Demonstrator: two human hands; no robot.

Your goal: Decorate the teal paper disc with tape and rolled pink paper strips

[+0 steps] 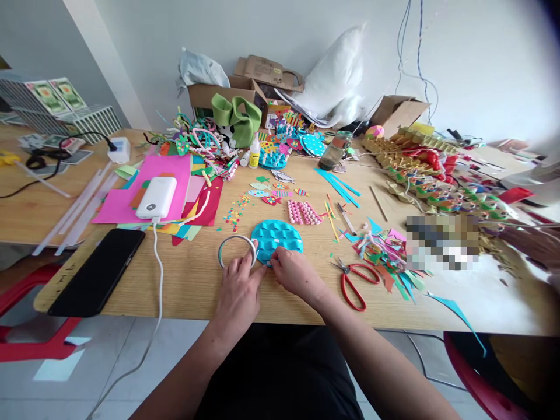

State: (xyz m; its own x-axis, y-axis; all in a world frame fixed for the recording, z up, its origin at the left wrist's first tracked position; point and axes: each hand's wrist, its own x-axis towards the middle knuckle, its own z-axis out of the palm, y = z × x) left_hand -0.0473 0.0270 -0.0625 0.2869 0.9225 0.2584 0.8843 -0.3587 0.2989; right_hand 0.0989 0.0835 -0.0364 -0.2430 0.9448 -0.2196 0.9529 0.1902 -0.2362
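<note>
A round blue paper piece (276, 236) with raised, folded bumps and small white patches lies before me on the wooden table. My left hand (238, 286) has its fingers closed on the near right side of a roll of tape (222, 244), just left of the blue piece. At the near edge of that piece, my right hand (297, 273) is closed in a pinch; the fingers hide whatever is between them. Red-handled scissors (355, 280) lie right of my right hand. Pink-and-white beaded strips (303, 213) and paper fish (259, 193) are beyond the piece.
A black phone (96, 273) and a white power bank (156, 197) on coloured paper (114, 207) are at left. Paper scraps (385, 256), a glue bottle (254, 153) and a jar (336, 150) surround the work. Another person's hand (531, 242) shows far right.
</note>
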